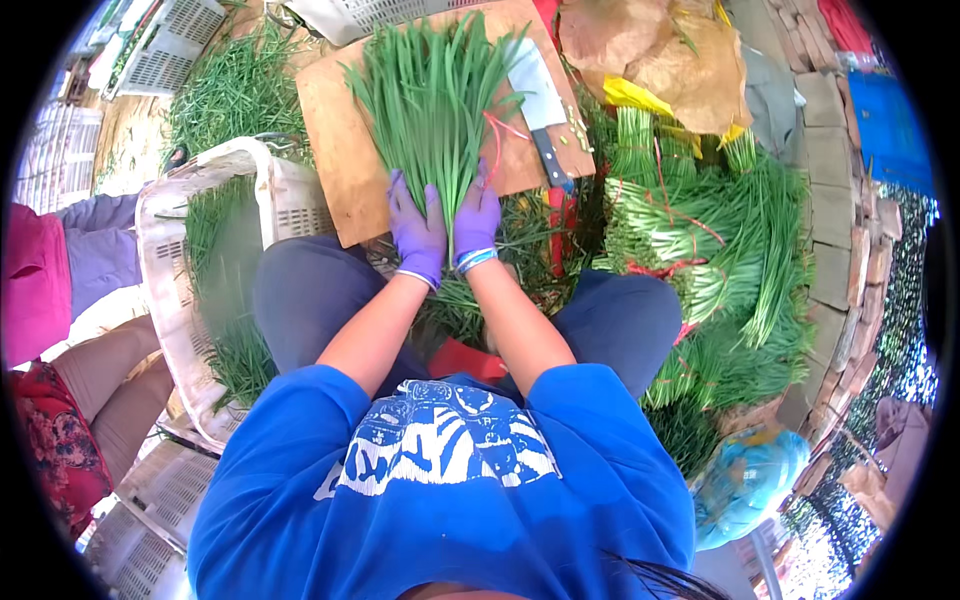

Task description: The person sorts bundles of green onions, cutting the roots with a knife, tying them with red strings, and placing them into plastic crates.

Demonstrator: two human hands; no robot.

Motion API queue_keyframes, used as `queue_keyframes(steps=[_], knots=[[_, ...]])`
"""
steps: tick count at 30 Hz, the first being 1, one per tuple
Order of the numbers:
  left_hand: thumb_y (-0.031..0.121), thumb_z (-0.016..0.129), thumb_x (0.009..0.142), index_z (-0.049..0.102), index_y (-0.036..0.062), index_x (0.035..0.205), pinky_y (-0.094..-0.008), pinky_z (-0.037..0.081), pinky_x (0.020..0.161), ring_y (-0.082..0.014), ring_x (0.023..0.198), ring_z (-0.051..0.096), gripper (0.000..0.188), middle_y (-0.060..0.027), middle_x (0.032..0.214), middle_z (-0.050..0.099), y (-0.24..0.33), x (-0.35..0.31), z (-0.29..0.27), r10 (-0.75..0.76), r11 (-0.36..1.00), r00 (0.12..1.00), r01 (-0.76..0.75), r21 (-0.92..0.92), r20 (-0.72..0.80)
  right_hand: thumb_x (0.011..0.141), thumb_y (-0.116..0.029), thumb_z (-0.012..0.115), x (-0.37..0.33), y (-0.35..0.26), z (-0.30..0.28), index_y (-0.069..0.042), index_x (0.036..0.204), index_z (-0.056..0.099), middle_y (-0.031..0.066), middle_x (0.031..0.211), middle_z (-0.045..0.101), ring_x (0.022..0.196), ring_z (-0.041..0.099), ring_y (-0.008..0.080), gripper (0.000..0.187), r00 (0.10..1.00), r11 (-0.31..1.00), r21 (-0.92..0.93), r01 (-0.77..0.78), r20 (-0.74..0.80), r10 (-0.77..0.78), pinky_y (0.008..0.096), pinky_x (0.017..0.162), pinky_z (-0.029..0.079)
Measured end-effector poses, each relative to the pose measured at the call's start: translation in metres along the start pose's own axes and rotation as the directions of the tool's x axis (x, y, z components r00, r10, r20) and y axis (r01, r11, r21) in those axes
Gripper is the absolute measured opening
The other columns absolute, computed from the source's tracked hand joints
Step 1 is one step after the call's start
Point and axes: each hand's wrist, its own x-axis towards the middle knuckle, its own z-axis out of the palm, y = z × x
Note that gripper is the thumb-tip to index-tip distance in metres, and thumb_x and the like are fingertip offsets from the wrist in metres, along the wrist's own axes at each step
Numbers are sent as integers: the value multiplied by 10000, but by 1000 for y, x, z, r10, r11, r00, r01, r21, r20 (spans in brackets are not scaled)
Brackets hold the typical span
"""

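Observation:
A loose, fanned bunch of garlic chives (435, 95) lies on a wooden cutting board (345, 175), its leaves spreading toward the far edge. My left hand (415, 230), in a purple glove, is pressed against the left side of the bunch's narrow near end. From the right side my right hand (477, 222), gloved alike, grips the same end, so the stalks are held between both hands. A cleaver (541, 105) with a dark handle rests on the board right of the leaves. Thin red ties (495, 135) lie between the leaves and the cleaver.
A white plastic crate (295, 205) holding greens stands by my left knee. Tied bunches of chives (700, 250) are piled at my right. Brown paper (655, 50) lies beyond them. Loose green trimmings (240, 100) cover the ground at far left. Other people sit at the left edge.

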Motion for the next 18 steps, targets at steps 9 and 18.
queue_keyframes(steps=[9,18], knots=[[579,658,568,-39,178,1352,-569,230,940,-526,1186,184,1122,-311,1345,67,92,27,-7,-397,814,912,298,498,104,840,-196,402,40,-24,-33,30,884,574,220,818,597,754,579,329,287,995,938,-335,-88,22,101,384,677,445],[516,661,594,-37,173,1348,-561,245,932,-511,1183,205,1083,-320,1338,69,84,19,5,-400,756,915,301,581,47,860,-191,367,8,-24,-83,13,955,575,46,756,529,564,412,124,306,864,399,837,-374,158,478,282,573,390]])
